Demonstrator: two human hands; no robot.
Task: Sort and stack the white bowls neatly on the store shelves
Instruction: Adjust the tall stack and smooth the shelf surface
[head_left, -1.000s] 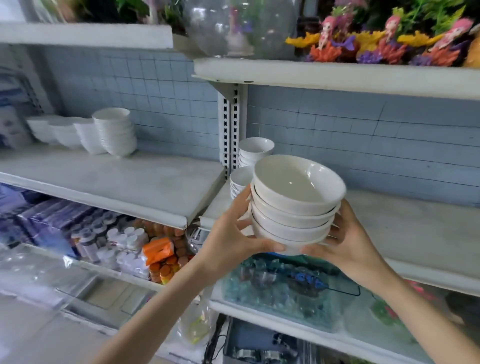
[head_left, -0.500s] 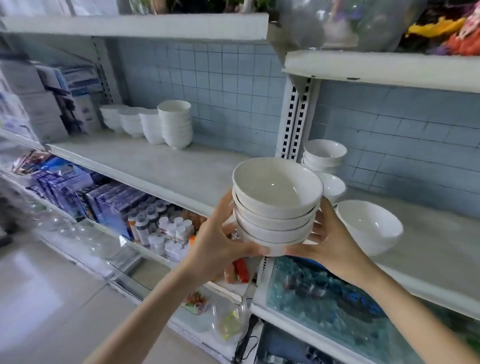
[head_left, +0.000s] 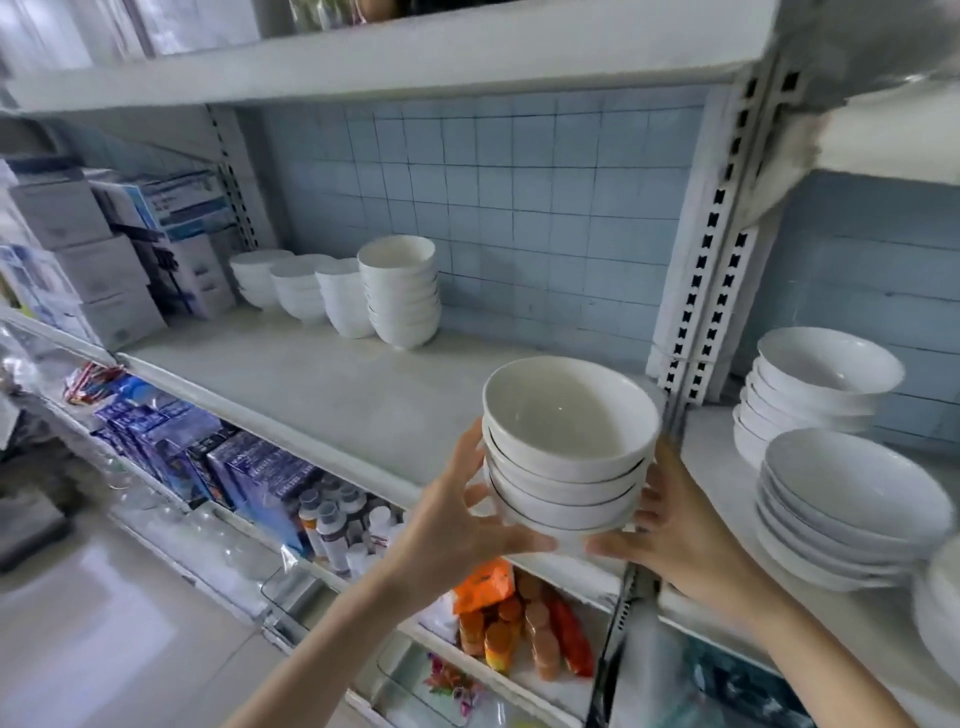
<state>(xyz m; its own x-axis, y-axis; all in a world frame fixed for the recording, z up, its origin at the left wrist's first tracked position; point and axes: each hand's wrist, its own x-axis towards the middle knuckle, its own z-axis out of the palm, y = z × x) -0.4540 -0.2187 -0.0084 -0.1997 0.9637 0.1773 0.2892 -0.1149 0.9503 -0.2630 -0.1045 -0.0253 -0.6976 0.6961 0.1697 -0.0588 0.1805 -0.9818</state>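
I hold a stack of several white bowls (head_left: 569, 452) in the air in front of the middle shelf (head_left: 332, 395). My left hand (head_left: 457, 525) grips its left side and underside, and my right hand (head_left: 670, 535) grips its right side. Far back on the left shelf stands a row of white bowl stacks (head_left: 343, 291), the tallest (head_left: 400, 291) at the right end. On the right shelf section stand two more stacks of white bowls, one at the back (head_left: 810, 389) and a wider one in front (head_left: 847, 509).
A slotted metal upright (head_left: 711, 249) divides the two shelf sections just behind the held stack. Boxes (head_left: 104, 260) fill the shelf's left end. The lower shelf holds blue packets (head_left: 244, 473), bottles (head_left: 332, 525) and orange jars (head_left: 509, 618). Another shelf (head_left: 363, 57) runs overhead.
My view has swung left and closer to the left shelf section. The held stack of bowls has moved left with both hands, away from the right section and towards the left one.
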